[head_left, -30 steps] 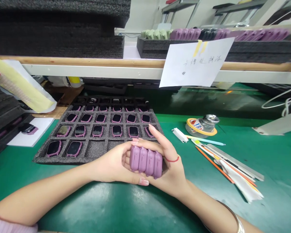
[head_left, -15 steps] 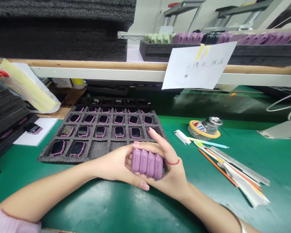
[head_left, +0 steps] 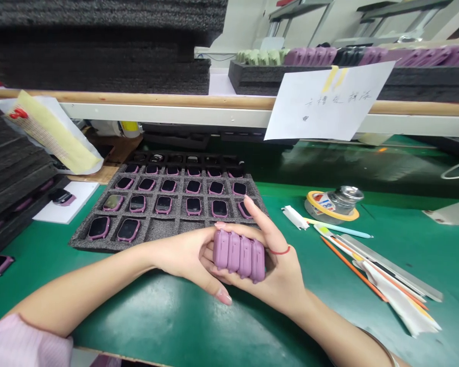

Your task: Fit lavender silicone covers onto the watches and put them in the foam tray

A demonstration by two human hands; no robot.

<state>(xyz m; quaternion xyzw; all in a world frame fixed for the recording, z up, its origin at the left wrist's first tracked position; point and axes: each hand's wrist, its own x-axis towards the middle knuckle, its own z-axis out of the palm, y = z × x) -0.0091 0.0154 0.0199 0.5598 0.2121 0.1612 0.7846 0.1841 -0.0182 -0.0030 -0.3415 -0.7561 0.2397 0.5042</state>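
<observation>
The cases [head_left: 233, 252] look like smooth plastic with a soft, matt finish. The watches [head_left: 129, 229] have glossy, dark, glass-like faces in smoother purple rims. The tray [head_left: 162, 230] is dark, grainy foam, rough and matt; the far-left blocks [head_left: 99, 66] show the same coarse texture. The table [head_left: 168, 306] is smooth with a glossy sheen. On the right, the jar [head_left: 352, 192] has a shiny metallic top, and the strip [head_left: 390, 265] is smooth, grey, metal-looking. The crumpled wrap [head_left: 398, 300] could be paper or cloth. Far off, the sheet [head_left: 329, 112] is matt paper and the ledge [head_left: 199, 102] bare wood. The near-left sleeve [head_left: 30, 341] is thin, soft cloth.
</observation>
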